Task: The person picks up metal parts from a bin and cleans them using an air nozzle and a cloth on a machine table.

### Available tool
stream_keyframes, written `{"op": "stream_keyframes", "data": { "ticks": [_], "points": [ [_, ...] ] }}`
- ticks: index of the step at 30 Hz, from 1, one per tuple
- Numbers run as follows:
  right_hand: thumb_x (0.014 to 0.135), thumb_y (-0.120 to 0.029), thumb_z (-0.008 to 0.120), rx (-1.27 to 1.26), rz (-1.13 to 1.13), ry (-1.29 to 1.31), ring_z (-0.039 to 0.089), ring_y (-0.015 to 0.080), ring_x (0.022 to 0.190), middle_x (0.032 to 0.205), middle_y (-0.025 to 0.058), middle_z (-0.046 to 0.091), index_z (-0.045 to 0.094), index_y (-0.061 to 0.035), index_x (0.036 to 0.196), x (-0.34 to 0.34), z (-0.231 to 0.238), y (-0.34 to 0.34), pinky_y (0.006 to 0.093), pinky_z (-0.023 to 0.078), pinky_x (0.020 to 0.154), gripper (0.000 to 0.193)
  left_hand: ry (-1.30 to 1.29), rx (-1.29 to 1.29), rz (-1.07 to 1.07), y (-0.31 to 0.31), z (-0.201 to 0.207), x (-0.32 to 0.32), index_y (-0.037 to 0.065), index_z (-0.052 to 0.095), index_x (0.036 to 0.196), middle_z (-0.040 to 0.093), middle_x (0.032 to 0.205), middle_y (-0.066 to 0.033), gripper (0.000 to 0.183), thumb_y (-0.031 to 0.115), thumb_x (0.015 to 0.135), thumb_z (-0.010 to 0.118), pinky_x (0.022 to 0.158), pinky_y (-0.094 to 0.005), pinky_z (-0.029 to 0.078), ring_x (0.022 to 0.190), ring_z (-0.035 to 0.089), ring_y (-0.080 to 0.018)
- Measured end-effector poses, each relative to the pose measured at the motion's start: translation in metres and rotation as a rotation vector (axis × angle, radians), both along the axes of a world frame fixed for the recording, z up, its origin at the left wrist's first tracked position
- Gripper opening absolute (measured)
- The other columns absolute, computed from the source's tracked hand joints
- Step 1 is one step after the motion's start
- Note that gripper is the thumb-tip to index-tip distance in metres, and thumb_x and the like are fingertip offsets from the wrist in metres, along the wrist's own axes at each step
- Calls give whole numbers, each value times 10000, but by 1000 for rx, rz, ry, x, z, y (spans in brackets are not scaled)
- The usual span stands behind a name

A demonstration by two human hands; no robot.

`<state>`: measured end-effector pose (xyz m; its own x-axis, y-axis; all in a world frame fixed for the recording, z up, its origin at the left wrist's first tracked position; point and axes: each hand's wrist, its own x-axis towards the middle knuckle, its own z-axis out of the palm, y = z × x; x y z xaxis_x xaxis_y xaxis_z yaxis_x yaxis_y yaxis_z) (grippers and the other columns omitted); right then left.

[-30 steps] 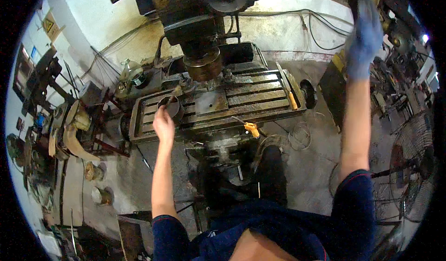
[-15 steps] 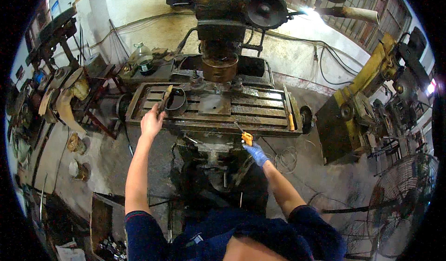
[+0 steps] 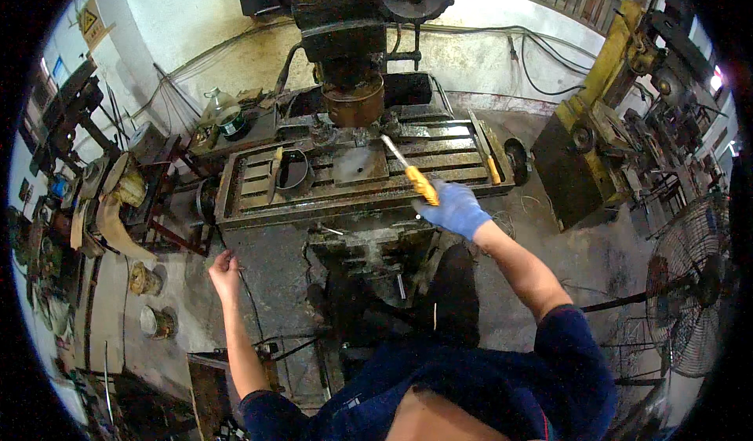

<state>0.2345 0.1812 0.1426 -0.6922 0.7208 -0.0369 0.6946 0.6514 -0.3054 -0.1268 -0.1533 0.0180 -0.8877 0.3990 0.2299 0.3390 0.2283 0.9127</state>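
Observation:
My right hand (image 3: 456, 208), in a blue glove, grips a yellow air blow gun (image 3: 423, 184). Its long metal nozzle points forward and left, toward a flat metal plate (image 3: 362, 166) on the slotted machine table (image 3: 439, 170). Bare and away from the table, my left hand (image 3: 225, 267) hangs low on the left with its fingers curled and nothing visible in them. A dark, slim tool with a pale yellowish end (image 3: 275, 173) lies on the table, against a round pan (image 3: 307, 177) of dark liquid. The machine's round spindle head (image 3: 353, 102) stands just behind the plate.
A file-like tool with a yellow handle (image 3: 492, 169) lies along the table's right end. A large bottle (image 3: 229, 115) stands at the back left. Two small buckets stand on the left floor, near one bucket (image 3: 157, 322). A caged fan (image 3: 686, 284) is at right.
My left hand has let go of the dark tool, left it beside the pan, and drawn back down and left. My right hand has raised the blow gun, its nozzle now nearer the plate.

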Motion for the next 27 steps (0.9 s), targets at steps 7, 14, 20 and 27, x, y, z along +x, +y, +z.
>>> {"op": "stream_keyframes", "data": {
  "ticks": [7, 14, 20, 27],
  "points": [
    [728, -424, 546, 42, 28, -186, 614, 307, 856, 905, 150, 642, 651, -71, 905, -79, -14, 38, 392, 477, 745, 408, -87, 84, -51, 2, 14, 33, -71, 553, 1052, 561, 683, -35, 289, -35, 773, 489, 541, -231, 437, 605, 549, -97],
    [715, -477, 549, 4, -44, -106, 605, 324, 844, 875, 180, 634, 651, -44, 863, -71, -12, 43, 397, 469, 739, 469, -187, -72, -75, -32, 12, 43, -80, 560, 1042, 617, 794, -94, 315, -48, 736, 489, 637, -268, 477, 716, 601, -151],
    [713, -537, 558, -63, 52, 37, 598, 359, 772, 789, 238, 607, 628, 3, 788, -85, -26, 18, 418, 456, 706, 550, -163, -287, -250, -12, -2, 55, -67, 559, 1058, 630, 840, -132, 340, 76, 750, 553, 660, -291, 479, 751, 613, -171],
    [698, -478, 656, -419, 555, -87, 527, 218, 509, 561, 137, 546, 605, -20, 712, -37, -33, -43, 366, 435, 549, 460, -460, 26, -471, 16, -16, 115, -52, 604, 940, 620, 692, -84, 239, 158, 839, 553, 565, -267, 472, 623, 592, -126]
  ]
}}
